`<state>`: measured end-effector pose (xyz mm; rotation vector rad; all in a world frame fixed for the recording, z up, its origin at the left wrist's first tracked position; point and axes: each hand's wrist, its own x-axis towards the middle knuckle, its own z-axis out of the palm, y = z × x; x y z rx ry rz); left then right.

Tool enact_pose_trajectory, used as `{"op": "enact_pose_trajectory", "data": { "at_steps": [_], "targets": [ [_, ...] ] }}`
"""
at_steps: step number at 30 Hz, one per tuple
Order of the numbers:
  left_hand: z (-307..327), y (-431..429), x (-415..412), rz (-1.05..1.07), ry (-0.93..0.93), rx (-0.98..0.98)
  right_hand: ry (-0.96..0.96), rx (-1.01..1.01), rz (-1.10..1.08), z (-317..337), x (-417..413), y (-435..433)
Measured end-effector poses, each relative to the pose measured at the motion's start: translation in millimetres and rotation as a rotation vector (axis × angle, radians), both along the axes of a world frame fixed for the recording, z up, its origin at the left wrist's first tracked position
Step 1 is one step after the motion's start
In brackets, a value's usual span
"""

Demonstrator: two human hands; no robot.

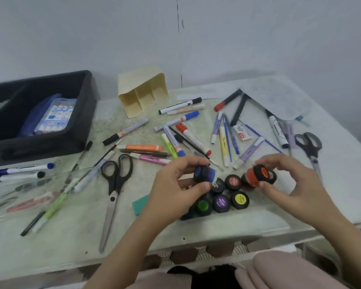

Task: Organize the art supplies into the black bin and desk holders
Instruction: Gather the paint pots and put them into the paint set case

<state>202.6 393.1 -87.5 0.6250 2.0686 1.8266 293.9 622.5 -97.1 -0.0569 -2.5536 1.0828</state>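
My left hand (pixel 175 184) pinches a small blue paint pot (pixel 204 174) just above the table. My right hand (pixel 288 180) pinches an orange paint pot (pixel 257 175) with a black lid, tilted on its side. Between and below my hands sits a cluster of several black-lidded paint pots, among them a yellow one (pixel 239 199), a purple one (pixel 221 203) and a green one (pixel 203 206). The black bin (pixel 79 126) stands at the far left with a marker pack (pixel 55 115) inside. A cream desk holder (pixel 142 92) with three slots lies tipped at the back.
Markers, pens and highlighters lie scattered across the table's middle and right. Black-handled scissors (pixel 115 184) lie to the left of my hands, and grey scissors (pixel 310 147) at the right. A green eraser (pixel 140 204) sits near my left wrist. The table's front edge (pixel 175 251) is close below.
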Motion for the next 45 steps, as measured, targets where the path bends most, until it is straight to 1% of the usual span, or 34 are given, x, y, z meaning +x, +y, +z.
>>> {"op": "enact_pose_trajectory", "data": {
  "at_steps": [4, 9, 13, 22, 26, 31, 35, 38, 41, 45],
  "targets": [
    [-11, 33, 19, -0.041, 0.034, -0.043, 0.055, 0.01, 0.002, -15, 22, 12],
    [-20, 57, 28, -0.073, 0.303, -0.189, 0.079, 0.102, 0.068, -23, 27, 23],
    [-19, 68, 31, -0.115, 0.505, -0.335, 0.09, 0.076, 0.06, -24, 28, 28],
    [-24, 82, 36, -0.193, 0.77, -0.587, 0.098, 0.011, 0.03, -26, 32, 31],
    [-25, 80, 34, -0.185, 0.754, -0.592, 0.082, 0.043, 0.039, -26, 32, 33],
    [-27, 83, 37, -0.105, 0.702, -0.574, 0.016, 0.193, 0.082, -24, 28, 39],
    [-31, 81, 36, -0.068, 0.65, -0.539, -0.023, 0.244, 0.106, -26, 26, 45],
    [-32, 81, 36, -0.063, 0.618, -0.516, -0.016, 0.179, 0.104, -33, 25, 49],
    [-31, 80, 35, -0.112, 0.616, -0.517, 0.001, 0.106, 0.048, -39, 23, 49],
    [-31, 77, 35, -0.176, 0.627, -0.535, -0.055, -0.028, 0.061, -40, 24, 45]
  ]
}}
